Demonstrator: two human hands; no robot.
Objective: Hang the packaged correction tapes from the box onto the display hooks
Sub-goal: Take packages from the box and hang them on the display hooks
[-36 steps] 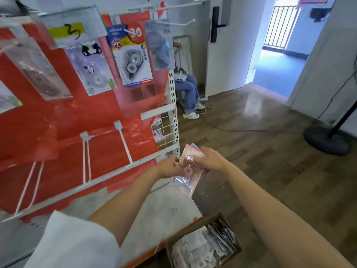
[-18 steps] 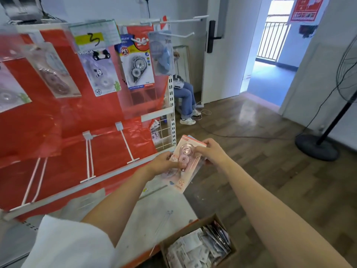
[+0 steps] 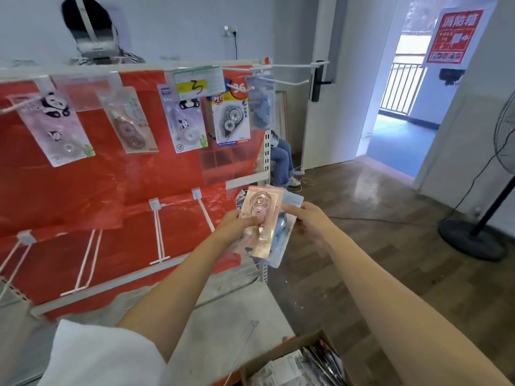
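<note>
My left hand [image 3: 237,227] grips a pink packaged correction tape [image 3: 259,207] by its left edge, in front of the red display board [image 3: 83,190]. My right hand [image 3: 309,221] pinches a blue packaged correction tape [image 3: 281,240] that lies just behind the pink one. Both packs are held upright at the rack's right end. Several packaged tapes [image 3: 228,121] hang on the top row of hooks. The lower white hooks [image 3: 158,235] are bare. The cardboard box [image 3: 301,363] with more packs sits at the bottom, below my arms.
A white shelf top [image 3: 223,330] runs under the board. At the far right stands a floor fan [image 3: 479,240]. A person sits behind the rack [image 3: 281,160]. An open doorway [image 3: 398,121] lies beyond, and two long hooks [image 3: 289,68] stick out at the top right.
Both hands have lifted the packs slightly and turned them upright. The blue pack now shows behind the pink one. My head has tilted up, showing more of the top row.
</note>
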